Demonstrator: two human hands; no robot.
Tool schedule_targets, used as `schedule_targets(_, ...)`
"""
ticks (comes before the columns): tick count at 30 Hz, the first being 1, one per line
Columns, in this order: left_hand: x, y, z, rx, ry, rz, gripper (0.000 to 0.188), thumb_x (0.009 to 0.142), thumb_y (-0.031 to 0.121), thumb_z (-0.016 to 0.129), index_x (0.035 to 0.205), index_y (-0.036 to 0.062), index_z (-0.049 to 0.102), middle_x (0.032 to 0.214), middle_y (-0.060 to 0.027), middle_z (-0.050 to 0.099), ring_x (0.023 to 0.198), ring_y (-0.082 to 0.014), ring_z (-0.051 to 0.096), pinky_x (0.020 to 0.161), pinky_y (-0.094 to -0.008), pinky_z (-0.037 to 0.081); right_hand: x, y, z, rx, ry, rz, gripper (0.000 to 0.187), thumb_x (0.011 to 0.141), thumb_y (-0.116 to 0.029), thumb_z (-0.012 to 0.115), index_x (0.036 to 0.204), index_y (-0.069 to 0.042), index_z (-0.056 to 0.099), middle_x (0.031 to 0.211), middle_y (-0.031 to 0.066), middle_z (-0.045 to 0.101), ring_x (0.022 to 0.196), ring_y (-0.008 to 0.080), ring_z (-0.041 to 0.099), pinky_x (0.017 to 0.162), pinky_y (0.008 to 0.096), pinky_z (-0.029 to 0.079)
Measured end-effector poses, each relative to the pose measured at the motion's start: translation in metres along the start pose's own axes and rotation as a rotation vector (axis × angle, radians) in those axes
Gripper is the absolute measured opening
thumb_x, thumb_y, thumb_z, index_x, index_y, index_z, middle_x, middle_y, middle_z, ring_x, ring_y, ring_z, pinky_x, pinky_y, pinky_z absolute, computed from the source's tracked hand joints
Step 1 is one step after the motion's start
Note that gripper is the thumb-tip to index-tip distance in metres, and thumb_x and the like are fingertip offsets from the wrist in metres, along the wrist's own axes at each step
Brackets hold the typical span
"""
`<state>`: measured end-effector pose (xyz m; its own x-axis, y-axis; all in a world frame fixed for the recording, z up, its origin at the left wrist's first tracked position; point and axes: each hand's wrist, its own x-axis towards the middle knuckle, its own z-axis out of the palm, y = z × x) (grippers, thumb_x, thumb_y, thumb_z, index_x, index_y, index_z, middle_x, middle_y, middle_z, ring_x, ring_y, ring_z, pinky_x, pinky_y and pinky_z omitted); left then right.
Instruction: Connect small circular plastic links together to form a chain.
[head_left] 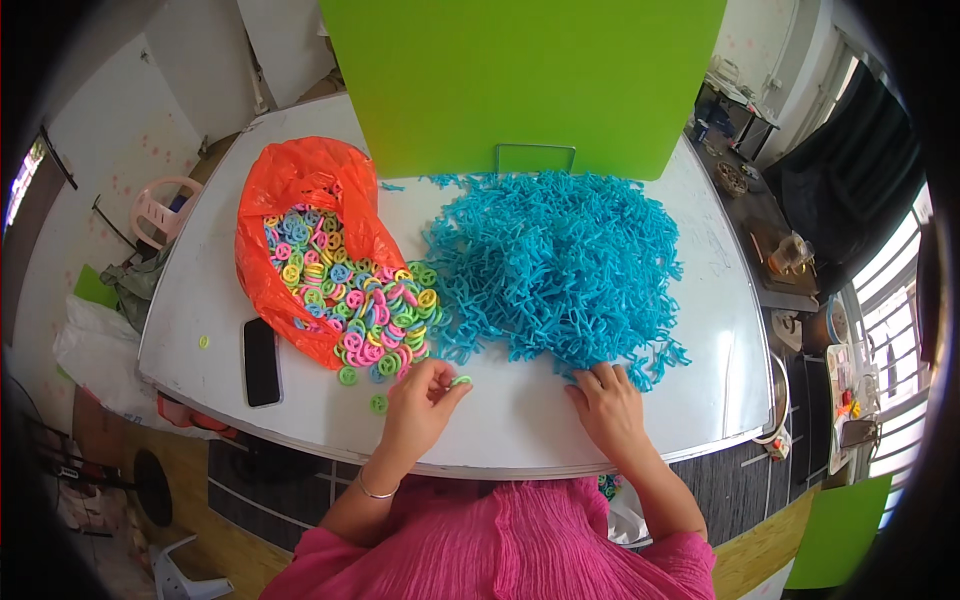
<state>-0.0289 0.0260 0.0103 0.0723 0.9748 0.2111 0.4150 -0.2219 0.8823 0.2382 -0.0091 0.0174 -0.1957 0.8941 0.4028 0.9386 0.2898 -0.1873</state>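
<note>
Near the left edge of the white table (200,300): a lone green ring (204,342), then a black phone (261,361) lying flat close to the near edge. Further in, toward the far left corner: an orange plastic bag (290,200), mouth open, spilling a heap of pastel rings (360,305) in pink, yellow, green and blue toward the table's middle. Two loose green rings (348,376) just beyond the heap. At the near edge, left hand (420,405), fingertips pinched together on a small green ring piece (461,381). Right of centre: a broad pile of blue plastic pieces (555,265). Right hand (605,400) resting at the pile's near fringe, fingers spread flat, clamped on nothing. Along the far edge: an upright green board (520,80).
</note>
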Motion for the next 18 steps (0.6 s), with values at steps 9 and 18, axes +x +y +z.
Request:
schedule_targets(9,0.003,0.001,0.019,-0.739,-0.150,-0.393,0.015,0.094,0.011,0.059,0.105,0.0003,0.058,0.082,-0.0043,0.065,0.072,-0.0140,0.065,0.069,-0.0262,0.055,0.022,-0.039,-0.011,0.714,-0.077,0.149,0.014,0.081,-0.005,0.072,0.090,-0.003,0.062,0.096,0.0094,0.061,0.084,0.0188,0.061,0.066,0.0284,0.049)
schedule_targets(18,0.001,0.006,0.018,-0.812,-0.225,-0.487,0.016,0.099,0.024,0.052,0.096,0.0083,0.051,0.073,-0.0062,0.063,0.057,-0.0114,0.057,0.048,-0.0216,0.040,0.023,-0.063,0.018,1.189,-0.077,0.419,0.028,0.083,-0.007,0.074,0.103,-0.003,0.054,0.091,0.0049,0.062,0.079,0.0091,0.058,0.069,0.0231,0.048)
